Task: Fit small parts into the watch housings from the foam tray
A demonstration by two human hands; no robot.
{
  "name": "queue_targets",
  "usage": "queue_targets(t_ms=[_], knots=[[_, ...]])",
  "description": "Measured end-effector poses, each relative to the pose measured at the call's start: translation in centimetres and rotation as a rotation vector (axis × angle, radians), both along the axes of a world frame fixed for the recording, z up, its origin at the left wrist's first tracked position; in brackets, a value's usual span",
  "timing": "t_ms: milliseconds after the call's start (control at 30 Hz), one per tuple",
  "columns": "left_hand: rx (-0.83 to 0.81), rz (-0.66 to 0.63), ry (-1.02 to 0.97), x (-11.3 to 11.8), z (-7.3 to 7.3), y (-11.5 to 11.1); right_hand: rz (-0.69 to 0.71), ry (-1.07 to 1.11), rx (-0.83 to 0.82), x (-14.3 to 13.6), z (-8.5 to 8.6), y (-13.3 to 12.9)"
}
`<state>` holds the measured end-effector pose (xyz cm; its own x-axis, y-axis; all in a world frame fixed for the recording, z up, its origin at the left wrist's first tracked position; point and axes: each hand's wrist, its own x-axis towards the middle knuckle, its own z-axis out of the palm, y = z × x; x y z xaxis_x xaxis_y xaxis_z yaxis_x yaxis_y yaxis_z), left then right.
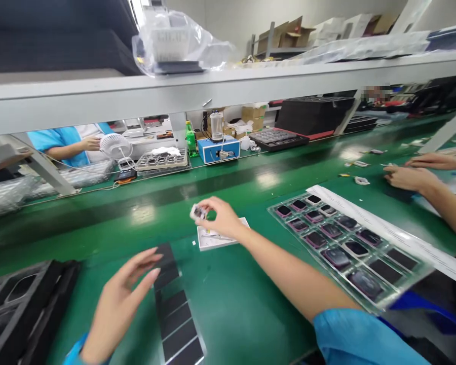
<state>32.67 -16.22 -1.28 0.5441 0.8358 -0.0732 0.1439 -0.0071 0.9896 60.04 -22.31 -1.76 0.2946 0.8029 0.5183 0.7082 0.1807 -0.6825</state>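
Right grip (223, 219) pinching white part (194, 212), jutting leftward, long axis unclear (blurred).

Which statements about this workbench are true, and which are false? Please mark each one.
1. The right hand holds a small white part. True.
2. The left hand is closed into a fist. False: the left hand has its fingers apart near black sheets.
3. In the picture, the white fan is left of the green bottle. True.
4. The clear tray holds only one piece. False: the clear tray holds many dark pieces.
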Motion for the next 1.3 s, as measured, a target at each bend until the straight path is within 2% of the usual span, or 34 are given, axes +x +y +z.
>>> queue_targets(t_ms=[67,133,200,267,367,500,867,1167,1300], knots=[[-0.048,-0.102,-0.116,1.5,-1.0,-0.4,0.064,0.098,-0.001,-5.1,-0.6,-1.1],[-0.144,-0.194,-0.253,2.3,-2.1,-0.8,0.069,0.204,-0.020,-9.1,-1.3,-2.1],[-0.232,-0.213,-0.319,2.2,-2.9,-1.0,0.029,0.259,-0.032,-11.7,-1.8,-2.7],[-0.279,-0.178,-0.319,1.6,-3.3,-1.0,-0.012,0.245,-0.019,-12.9,-2.1,-3.0],[-0.305,-0.135,-0.318,1.0,-3.3,-0.6,0.043,0.192,0.043,-13.1,-2.4,-3.3],[-0.313,-0.143,-0.347,1.2,-3.1,-0.1,0.149,0.237,0.093,-12.2,-2.6,-3.5],[-0.135,-0.321,-0.354,0.8,-3.6,0.1,0.194,0.210,0.084,-12.0,-3.7,-3.5],[-0.249,-0.236,-0.390,1.4,-2.9,-0.9,0.195,0.152,0.032,-11.8,-3.2,-3.8],[-0.356,-0.282,-0.384,0.9,-3.3,-0.4,0.200,-0.022,0.136,-11.8,-2.7,-4.0]])
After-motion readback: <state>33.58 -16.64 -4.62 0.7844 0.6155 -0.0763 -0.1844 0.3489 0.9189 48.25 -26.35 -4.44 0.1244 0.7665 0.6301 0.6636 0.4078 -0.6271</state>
